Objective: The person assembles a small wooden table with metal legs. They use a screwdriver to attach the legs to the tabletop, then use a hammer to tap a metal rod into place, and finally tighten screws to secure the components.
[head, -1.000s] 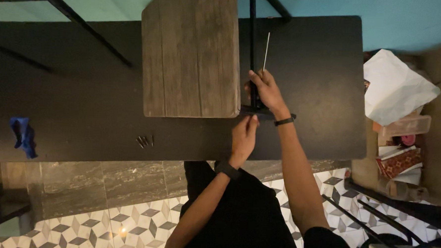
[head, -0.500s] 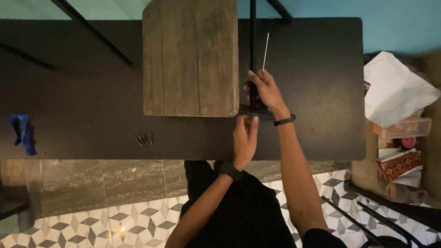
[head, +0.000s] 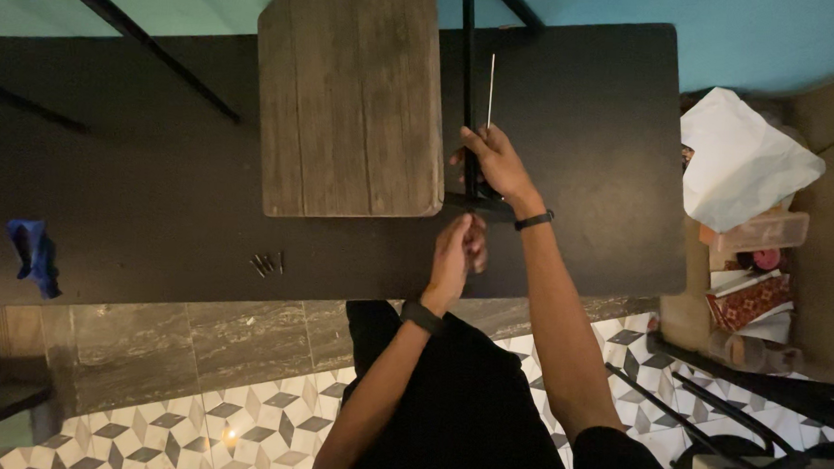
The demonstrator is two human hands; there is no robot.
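A weathered wooden board (head: 350,96) lies on a black table (head: 137,194). Along its right edge runs a black metal leg (head: 466,68) that ends in a short crossbar near the board's front corner. My right hand (head: 495,161) is wrapped around this leg just above the crossbar, and a thin metal rod (head: 490,88) rises from its fingers. My left hand (head: 460,250) sits just below the crossbar with its fingers curled; whether it pinches something small is hidden. Both wrists wear dark bands.
Several small dark screws (head: 267,263) lie on the table left of my hands. A blue cloth (head: 34,253) hangs at the table's left front edge. White paper (head: 744,160) and boxes are stacked at the right. Black metal frame bars (head: 126,34) cross the far left.
My left hand has shifted slightly down and right beneath the crossbar. My right hand stays on the metal leg.
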